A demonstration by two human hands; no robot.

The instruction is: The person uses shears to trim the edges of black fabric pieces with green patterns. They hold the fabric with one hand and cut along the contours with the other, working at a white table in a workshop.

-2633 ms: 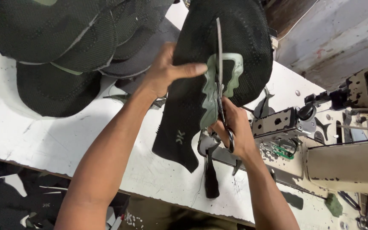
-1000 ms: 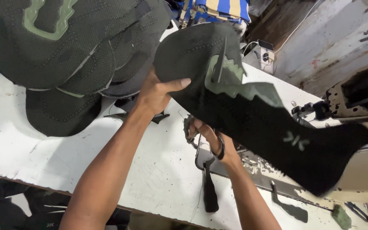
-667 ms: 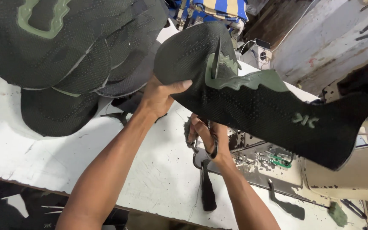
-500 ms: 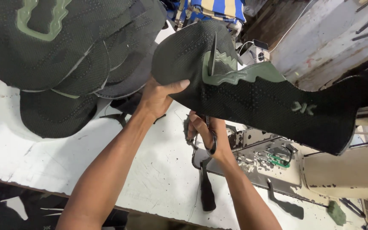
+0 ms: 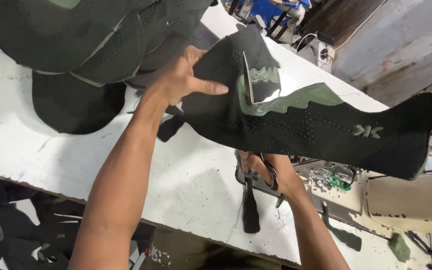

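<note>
**Knit shoe upper held over the bench**

The left hand [image 5: 183,82] pinches the black knit shoe upper [image 5: 296,125] at its edge, above the white table [image 5: 51,145]. The right hand [image 5: 271,172] grips scissors [image 5: 248,85] (blade poking through). Judging by the drape, it is soft and light; hold by the edges.

There is a single view, from a camera worn on the person's head. It looks steeply down and forward over the white bench [image 5: 51,150], close enough that both forearms run up from the lower edge of the frame and fill its middle. The near edge of the bench crosses the lower left on a slant, with the floor showing below it. Beyond the far edge of the bench, at the upper right, a grey wall [image 5: 401,45] comes into the frame.
</note>
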